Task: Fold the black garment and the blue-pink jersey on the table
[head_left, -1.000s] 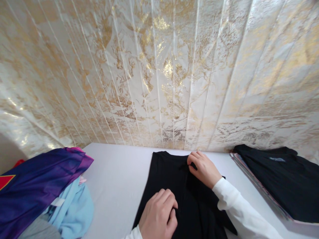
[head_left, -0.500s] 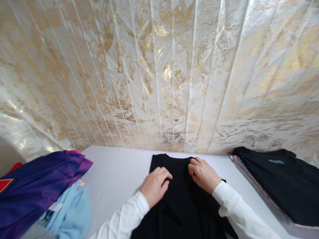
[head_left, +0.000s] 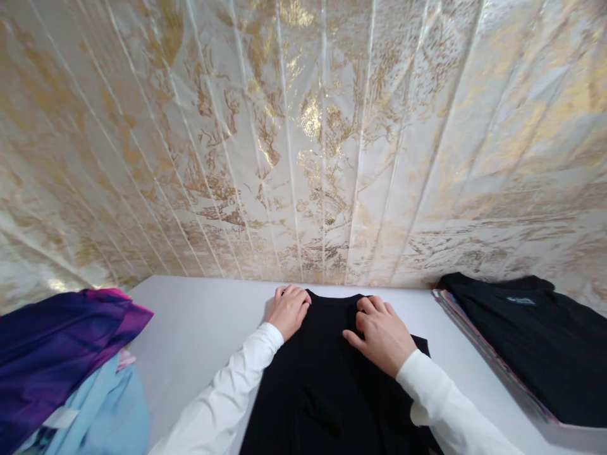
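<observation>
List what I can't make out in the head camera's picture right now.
All in the head view:
Black top: lower end cut off by the bottom edge.
Its fabric under the left hand and right hand: hidden by those hands.
Neck mark on the folded garment: too small and blurred to read.
Purple cloth: cut off by the left edge.
Blue cloth: partly covered by the purple cloth.

And the black shirt [head_left: 327, 379] runs out of view at the near edge, its far left corner lost behind the left hand [head_left: 289, 313]! Left, the purple garment [head_left: 57, 347] is cut off; right, so is the folded black top [head_left: 535, 360], its label [head_left: 520, 301] too small to read.
</observation>
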{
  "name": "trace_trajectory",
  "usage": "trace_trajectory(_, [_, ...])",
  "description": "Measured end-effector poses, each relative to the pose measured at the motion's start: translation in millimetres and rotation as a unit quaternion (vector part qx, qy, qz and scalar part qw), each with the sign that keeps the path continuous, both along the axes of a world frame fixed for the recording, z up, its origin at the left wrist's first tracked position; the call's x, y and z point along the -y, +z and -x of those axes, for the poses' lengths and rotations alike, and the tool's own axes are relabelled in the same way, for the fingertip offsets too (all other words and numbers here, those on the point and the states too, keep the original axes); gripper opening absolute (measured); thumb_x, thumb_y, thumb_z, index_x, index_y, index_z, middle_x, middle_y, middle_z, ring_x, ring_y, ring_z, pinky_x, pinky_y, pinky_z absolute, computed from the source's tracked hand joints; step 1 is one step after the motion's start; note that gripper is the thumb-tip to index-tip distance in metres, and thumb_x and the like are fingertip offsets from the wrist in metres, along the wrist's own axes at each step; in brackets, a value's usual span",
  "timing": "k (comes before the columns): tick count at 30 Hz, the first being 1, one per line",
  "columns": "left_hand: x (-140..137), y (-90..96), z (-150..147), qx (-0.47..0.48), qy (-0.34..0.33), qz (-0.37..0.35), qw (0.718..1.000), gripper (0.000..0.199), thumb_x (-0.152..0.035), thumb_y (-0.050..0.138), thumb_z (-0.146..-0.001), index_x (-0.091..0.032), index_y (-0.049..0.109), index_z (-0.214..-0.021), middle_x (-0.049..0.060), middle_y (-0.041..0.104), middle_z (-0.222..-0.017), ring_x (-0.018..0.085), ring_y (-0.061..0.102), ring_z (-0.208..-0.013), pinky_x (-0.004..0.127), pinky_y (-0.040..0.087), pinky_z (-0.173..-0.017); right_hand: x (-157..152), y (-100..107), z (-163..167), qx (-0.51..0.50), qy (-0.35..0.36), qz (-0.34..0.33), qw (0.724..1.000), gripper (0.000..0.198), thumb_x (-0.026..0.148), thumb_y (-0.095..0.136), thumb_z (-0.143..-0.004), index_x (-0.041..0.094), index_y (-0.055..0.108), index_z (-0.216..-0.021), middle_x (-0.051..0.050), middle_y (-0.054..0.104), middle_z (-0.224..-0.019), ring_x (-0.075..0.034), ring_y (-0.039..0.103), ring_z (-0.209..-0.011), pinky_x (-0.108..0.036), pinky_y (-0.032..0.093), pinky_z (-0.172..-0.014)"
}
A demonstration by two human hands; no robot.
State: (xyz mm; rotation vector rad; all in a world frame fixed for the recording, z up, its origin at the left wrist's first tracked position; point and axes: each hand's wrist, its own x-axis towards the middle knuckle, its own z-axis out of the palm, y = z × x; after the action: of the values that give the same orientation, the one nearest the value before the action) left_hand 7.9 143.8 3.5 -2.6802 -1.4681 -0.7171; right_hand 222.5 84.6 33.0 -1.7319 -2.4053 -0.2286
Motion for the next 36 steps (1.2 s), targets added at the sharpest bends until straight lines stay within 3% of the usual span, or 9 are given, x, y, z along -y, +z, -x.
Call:
trace_trajectory(6, [-5, -2.3, 3, -0.001, -0.002, -0.007, 1.0, 0.011, -0.015, 0.046, -0.089, -0.022, 0.054, -0.085, -0.002, 0.063, -0.081, 0.018, 0.054, -0.08, 0.036, 0.027, -0.089, -1, -2, 2, 0.018, -0.016, 0.027, 0.999, 0.013, 0.021, 0.056, -0.078, 0.016, 0.067, -0.072, -0.01, 0.061, -0.098, -0.026, 0.048, -0.099, -0.035, 0.034, -0.08])
trace_trajectory(18, [-17, -10.8, 9, 0.014, 0.015, 0.019, 1.0, 0.009, -0.022, 0.058, -0.087, -0.022, 0.056, -0.079, -0.003, 0.066, -0.083, 0.018, 0.055, -0.084, 0.035, 0.026, -0.085, 0, -7, 3, 0.037, -0.02, 0.015, 0.999, 0.012, 0.021, 0.055, -0.076, 0.016, 0.065, -0.074, -0.01, 0.059, -0.095, -0.026, 0.047, -0.097, -0.035, 0.033, -0.078])
trace_trajectory(26, [-29, -8.5, 39, 0.056, 0.073, 0.05, 0.995, 0.02, -0.03, 0.04, -0.096, -0.026, 0.06, -0.092, -0.003, 0.066, -0.093, 0.018, 0.054, -0.097, 0.039, 0.026, -0.092, 1, -7, 3, 0.04, -0.018, 0.017, 0.999, 0.012, 0.021, 0.054, -0.075, 0.015, 0.064, -0.075, -0.011, 0.059, -0.096, -0.027, 0.047, -0.097, -0.036, 0.032, -0.078])
trace_trajectory(30, [-32, -7.7, 48, 0.059, 0.082, 0.057, 0.993, 0.01, -0.027, 0.052, -0.089, -0.027, 0.061, -0.094, -0.003, 0.065, -0.091, 0.019, 0.053, -0.097, 0.039, 0.026, -0.093, 1, -7, 3, 0.042, -0.017, 0.019, 0.999, 0.012, 0.021, 0.054, -0.076, 0.015, 0.065, -0.076, -0.012, 0.059, -0.097, -0.027, 0.047, -0.097, -0.037, 0.032, -0.078])
trace_trajectory(36, [-37, -10.9, 36, 0.045, 0.078, 0.04, 0.995, 0.004, -0.022, 0.06, -0.085, -0.025, 0.061, -0.088, -0.003, 0.065, -0.085, 0.019, 0.051, -0.094, 0.039, 0.025, -0.091, 3, -3, 4, 0.055, -0.012, 0.021, 0.998, 0.013, 0.021, 0.053, -0.074, 0.016, 0.065, -0.072, -0.012, 0.059, -0.09, -0.028, 0.047, -0.094, -0.038, 0.03, -0.077])
